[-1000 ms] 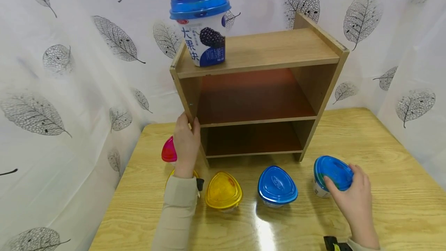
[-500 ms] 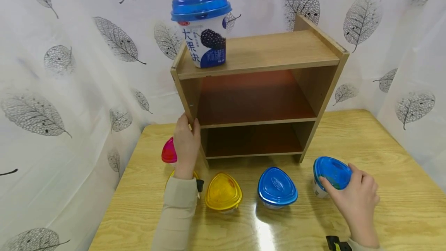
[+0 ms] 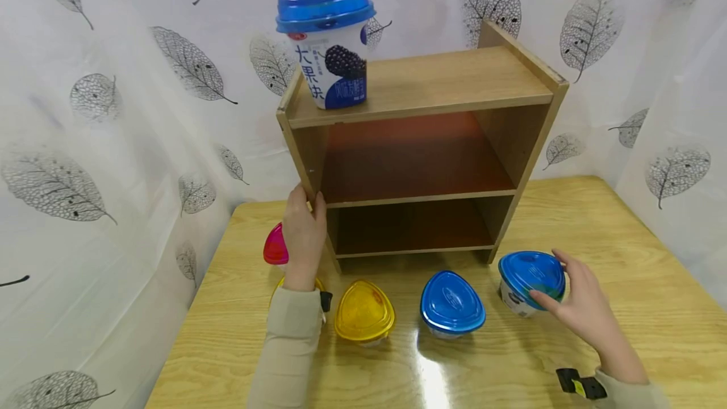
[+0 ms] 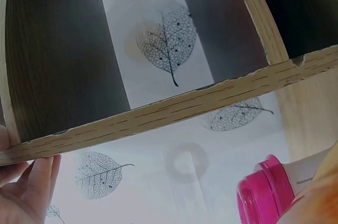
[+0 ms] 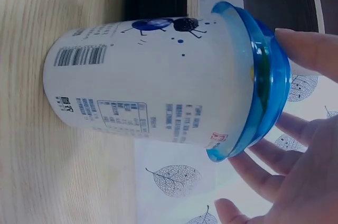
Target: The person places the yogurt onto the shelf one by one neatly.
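My left hand (image 3: 303, 235) grips the front edge of the left side panel of a small wooden shelf (image 3: 423, 197). In the left wrist view my fingers (image 4: 39, 182) wrap that panel's edge. My right hand (image 3: 587, 308) holds a white yogurt cup with a blue lid (image 3: 534, 276) by its lid, thumb on the near side and fingers on the far side. In the right wrist view that cup (image 5: 137, 86) shows a barcode and small berry drawings. Its base is close to the tabletop (image 5: 31, 171). Another yogurt cup with a blackberry label (image 3: 332, 49) stands on the shelf's top, at the left.
In front of the shelf stand a blue-lidded cup (image 3: 452, 302) and a yellow-lidded cup (image 3: 365, 311). My left forearm partly hides another yellow lid (image 3: 319, 284) and a pink-lidded cup (image 3: 275, 246). A leaf-print curtain (image 3: 142, 144) hangs behind the table (image 3: 636, 270).
My right hand has turned the blue-lidded cup and shifted it slightly left, while the right wrist has swung outward. The left hand stays on the shelf's side panel.
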Demonstrator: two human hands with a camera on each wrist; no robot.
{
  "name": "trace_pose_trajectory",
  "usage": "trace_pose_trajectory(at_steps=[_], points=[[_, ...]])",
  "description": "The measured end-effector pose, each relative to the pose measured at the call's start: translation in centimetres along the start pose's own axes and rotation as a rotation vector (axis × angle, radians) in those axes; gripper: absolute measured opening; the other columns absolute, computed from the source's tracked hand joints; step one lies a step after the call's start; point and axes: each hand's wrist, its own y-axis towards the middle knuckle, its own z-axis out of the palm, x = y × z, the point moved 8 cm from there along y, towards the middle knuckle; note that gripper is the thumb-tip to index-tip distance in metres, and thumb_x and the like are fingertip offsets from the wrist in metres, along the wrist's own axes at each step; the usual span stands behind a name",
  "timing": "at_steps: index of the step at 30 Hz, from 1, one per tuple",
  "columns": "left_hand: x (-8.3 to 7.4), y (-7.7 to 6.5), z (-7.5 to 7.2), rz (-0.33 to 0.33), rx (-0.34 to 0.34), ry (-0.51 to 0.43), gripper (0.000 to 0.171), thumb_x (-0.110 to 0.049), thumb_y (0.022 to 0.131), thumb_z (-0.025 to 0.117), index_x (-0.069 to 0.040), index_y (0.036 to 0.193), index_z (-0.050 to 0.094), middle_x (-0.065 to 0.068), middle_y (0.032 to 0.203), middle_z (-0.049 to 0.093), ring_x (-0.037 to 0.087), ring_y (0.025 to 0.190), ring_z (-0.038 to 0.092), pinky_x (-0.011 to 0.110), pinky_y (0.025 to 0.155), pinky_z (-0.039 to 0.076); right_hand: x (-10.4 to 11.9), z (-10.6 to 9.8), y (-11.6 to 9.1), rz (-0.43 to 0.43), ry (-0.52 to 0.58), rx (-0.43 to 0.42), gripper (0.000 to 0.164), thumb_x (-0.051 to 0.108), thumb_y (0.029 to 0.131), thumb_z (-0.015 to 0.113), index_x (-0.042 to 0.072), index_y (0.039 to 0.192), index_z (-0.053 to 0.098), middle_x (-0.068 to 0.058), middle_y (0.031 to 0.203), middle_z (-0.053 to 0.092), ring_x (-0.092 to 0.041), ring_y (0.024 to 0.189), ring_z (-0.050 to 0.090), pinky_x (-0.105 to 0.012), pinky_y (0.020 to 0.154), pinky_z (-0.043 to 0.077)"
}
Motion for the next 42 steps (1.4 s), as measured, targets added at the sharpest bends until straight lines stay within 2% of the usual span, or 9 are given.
trace_pose_trajectory(at_steps=[5, 13, 25, 29, 32, 35, 38, 41, 42], points=[[0.0, 0.0, 0.0, -0.003, 0.002, 0.008, 0.021, -0.012, 0.087, 0.053, 0.007, 0.097, 0.052, 0.019, 0.088, 0.057, 0.031, 0.078, 0.056, 0.04, 0.066, 0.049, -0.1, -0.2, 0.1, 0.022, 0.033, -0.02, 0.076, 0.017, 0.077, 0.067, -0.012, 0.131, 0.024, -0.036, 0.12, 0.033, -0.05, 0.103, 0.032, -0.064, 0.073, 0.028], [0.1, 0.0, 0.0, -0.006, 0.004, 0.012, 0.022, -0.012, 0.087, 0.054, 0.007, 0.098, 0.052, 0.019, 0.089, 0.057, 0.031, 0.08, 0.056, 0.04, 0.068, 0.049, -1.2, -0.6, -1.3, 0.215, 0.09, -0.309, 0.049, 0.016, 0.081, 0.061, -0.014, 0.115, 0.043, -0.029, 0.109, 0.043, -0.042, 0.096, 0.038, -0.052, 0.075, 0.029], [0.1, 0.0, 0.1, 0.003, 0.002, -0.002, 0.021, -0.011, 0.087, 0.053, 0.006, 0.099, 0.053, 0.019, 0.089, 0.056, 0.031, 0.078, 0.054, 0.04, 0.068, 0.048, -0.9, -0.9, -1.8, 0.142, 0.079, -0.45, 0.022, 0.0, 0.076, 0.06, -0.01, 0.095, 0.06, -0.026, 0.101, 0.056, -0.042, 0.097, 0.048, -0.057, 0.079, 0.036], [-0.1, 0.0, -0.1, 0.012, -0.008, -0.001, 0.02, -0.011, 0.087, 0.053, 0.006, 0.098, 0.053, 0.019, 0.088, 0.056, 0.031, 0.079, 0.055, 0.04, 0.068, 0.048, -0.9, -1.0, -1.3, 0.129, 0.071, -0.449, 0.02, -0.002, 0.08, 0.054, -0.008, 0.098, 0.062, -0.023, 0.104, 0.058, -0.039, 0.098, 0.051, -0.026, 0.075, 0.045], [-0.1, 0.1, -0.1, 0.014, -0.012, -0.001, 0.02, -0.011, 0.086, 0.053, 0.006, 0.097, 0.053, 0.019, 0.088, 0.056, 0.031, 0.079, 0.055, 0.04, 0.068, 0.048, -1.0, -0.9, -0.8, 0.119, 0.067, -0.436, 0.022, -0.003, 0.083, 0.049, -0.008, 0.099, 0.062, -0.022, 0.106, 0.058, -0.038, 0.098, 0.053, -0.007, 0.056, 0.032], [0.0, 0.1, -0.1, 0.011, -0.01, 0.002, 0.02, -0.011, 0.086, 0.054, 0.006, 0.098, 0.053, 0.019, 0.089, 0.057, 0.031, 0.079, 0.055, 0.04, 0.069, 0.048, -1.1, -0.8, -0.3, 0.108, 0.065, -0.42, 0.022, -0.003, 0.084, 0.047, -0.008, 0.1, 0.062, -0.022, 0.107, 0.057, -0.038, 0.1, 0.052, -0.011, 0.051, 0.032], [0.0, 0.1, 0.0, 0.01, -0.007, 0.005, 0.021, -0.011, 0.086, 0.054, 0.006, 0.098, 0.053, 0.019, 0.09, 0.057, 0.031, 0.079, 0.055, 0.039, 0.069, 0.049, -1.4, -0.7, -0.3, 0.141, 0.084, -0.414, 0.023, 0.002, 0.087, 0.048, -0.006, 0.104, 0.061, -0.021, 0.111, 0.056, -0.037, 0.105, 0.05, -0.024, 0.073, 0.046], [0.0, 0.1, 0.0, 0.01, -0.007, 0.004, 0.021, -0.011, 0.086, 0.054, 0.006, 0.098, 0.053, 0.019, 0.09, 0.057, 0.031, 0.079, 0.055, 0.039, 0.07, 0.049, -1.7, -0.6, -0.7, 0.186, 0.117, -0.428, 0.026, 0.006, 0.087, 0.049, -0.007, 0.108, 0.057, -0.023, 0.112, 0.054, -0.038, 0.105, 0.047, -0.048, 0.088, 0.036], [0.0, 0.1, 0.0, 0.011, -0.009, 0.004, 0.021, -0.01, 0.086, 0.055, 0.007, 0.098, 0.053, 0.019, 0.09, 0.057, 0.031, 0.079, 0.055, 0.04, 0.069, 0.049, -1.7, -0.7, -0.9, 0.2, 0.125, -0.438, 0.027, 0.007, 0.087, 0.05, -0.008, 0.109, 0.056, -0.024, 0.112, 0.053, -0.038, 0.104, 0.046, -0.048, 0.087, 0.035]])
